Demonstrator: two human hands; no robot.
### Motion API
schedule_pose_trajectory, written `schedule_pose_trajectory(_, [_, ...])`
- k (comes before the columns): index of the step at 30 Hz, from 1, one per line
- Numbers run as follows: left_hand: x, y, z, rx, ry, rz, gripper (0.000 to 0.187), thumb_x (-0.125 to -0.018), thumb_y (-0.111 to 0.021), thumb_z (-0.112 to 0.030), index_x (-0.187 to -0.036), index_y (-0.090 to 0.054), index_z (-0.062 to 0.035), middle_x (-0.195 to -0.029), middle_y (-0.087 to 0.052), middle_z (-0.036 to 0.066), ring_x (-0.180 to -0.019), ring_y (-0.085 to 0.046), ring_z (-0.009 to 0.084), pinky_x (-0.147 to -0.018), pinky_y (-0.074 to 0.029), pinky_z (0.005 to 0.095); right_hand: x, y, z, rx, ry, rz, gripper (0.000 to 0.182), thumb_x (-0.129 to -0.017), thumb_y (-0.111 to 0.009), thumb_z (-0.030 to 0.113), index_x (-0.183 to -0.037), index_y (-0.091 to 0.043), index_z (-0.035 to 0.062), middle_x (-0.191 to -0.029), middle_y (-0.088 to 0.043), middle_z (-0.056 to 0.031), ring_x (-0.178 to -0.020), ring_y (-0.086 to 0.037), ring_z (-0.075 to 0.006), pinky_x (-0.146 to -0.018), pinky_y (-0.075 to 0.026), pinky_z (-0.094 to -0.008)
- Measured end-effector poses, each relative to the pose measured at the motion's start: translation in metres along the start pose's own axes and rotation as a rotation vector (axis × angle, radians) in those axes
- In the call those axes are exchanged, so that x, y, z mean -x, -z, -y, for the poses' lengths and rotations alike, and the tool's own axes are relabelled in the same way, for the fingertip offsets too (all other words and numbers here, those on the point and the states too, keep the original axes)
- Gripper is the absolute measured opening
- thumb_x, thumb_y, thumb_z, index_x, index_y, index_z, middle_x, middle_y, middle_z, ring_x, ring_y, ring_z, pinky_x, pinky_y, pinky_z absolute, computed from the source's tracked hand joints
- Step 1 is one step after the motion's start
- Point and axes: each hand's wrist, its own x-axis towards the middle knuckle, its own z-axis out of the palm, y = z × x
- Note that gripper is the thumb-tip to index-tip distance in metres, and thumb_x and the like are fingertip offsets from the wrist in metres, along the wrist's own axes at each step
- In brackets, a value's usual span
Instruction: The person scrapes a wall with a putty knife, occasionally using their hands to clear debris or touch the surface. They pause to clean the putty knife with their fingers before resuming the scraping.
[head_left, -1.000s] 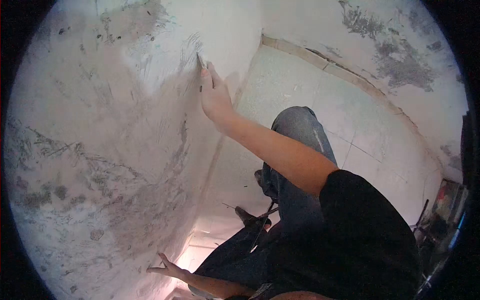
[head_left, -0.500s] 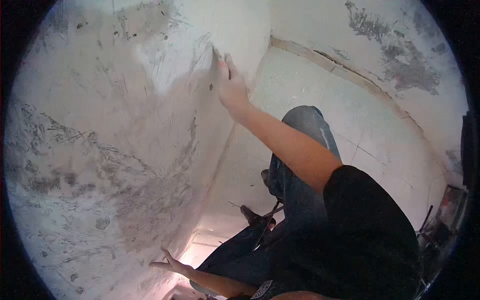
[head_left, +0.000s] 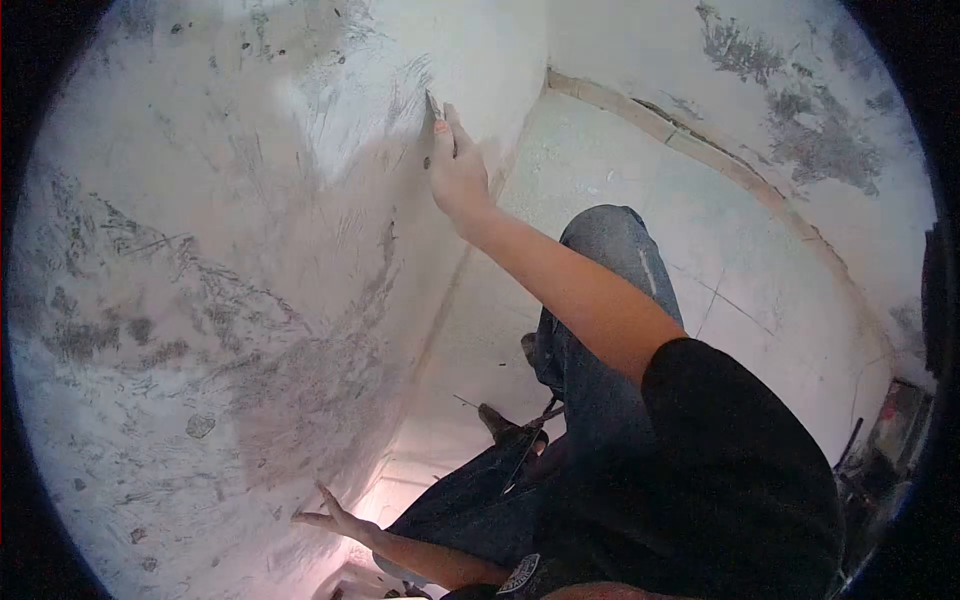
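My right hand (head_left: pixel 455 175) is stretched out against the scraped white wall (head_left: pixel 200 280), shut on a thin metal scraper (head_left: pixel 432 104) whose blade tip touches the plaster near the corner. Low down, my left hand (head_left: pixel 330 520) rests with spread fingers flat against the same wall and holds nothing. Grey scratched patches cover the wall around both hands. My jeans-clad leg (head_left: pixel 600 300) and black sleeve (head_left: pixel 730 460) fill the lower right.
A pale tiled floor (head_left: pixel 620 190) lies beyond the wall's foot. A second patchy wall (head_left: pixel 800 110) stands at the right with a bare strip along its base. A dark shoe (head_left: pixel 497 421) is on the floor; dark clutter (head_left: pixel 885 440) sits at the far right.
My right hand with the scraper has slid a short way up and right along the wall. The left hand has stayed pressed to the wall.
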Motion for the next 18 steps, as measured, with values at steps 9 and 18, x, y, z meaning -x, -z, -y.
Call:
schedule_pose_trajectory(9, [0.014,0.002,-0.029,0.114,0.029,0.076,0.094,-0.085,-0.064,-0.020,-0.152,0.002,-0.0054,-0.158,-0.001,0.017,-0.137,-0.031,0.0277,-0.114,-0.026,0.0437,-0.001,-0.001,0.004,-0.030,-0.103,0.015,0.055,-0.101,-0.034,0.040,-0.145,-0.035,0.0083,-0.138,-0.049,-0.0189,-0.127,-0.047,-0.0339,-0.103,-0.038,-0.0366])
schedule_pose_trajectory(18, [0.010,0.020,-0.026,0.159,0.048,0.162,0.089,-0.087,-0.063,-0.024,-0.152,-0.005,-0.0055,-0.158,0.001,0.017,-0.142,-0.020,0.0270,-0.113,-0.025,0.0443,-0.044,0.019,0.002,-0.053,0.041,-0.181,0.057,-0.100,-0.039,0.042,-0.143,-0.039,0.0058,-0.129,-0.057,-0.0167,-0.108,-0.058,-0.0231,-0.091,-0.044,-0.0310])
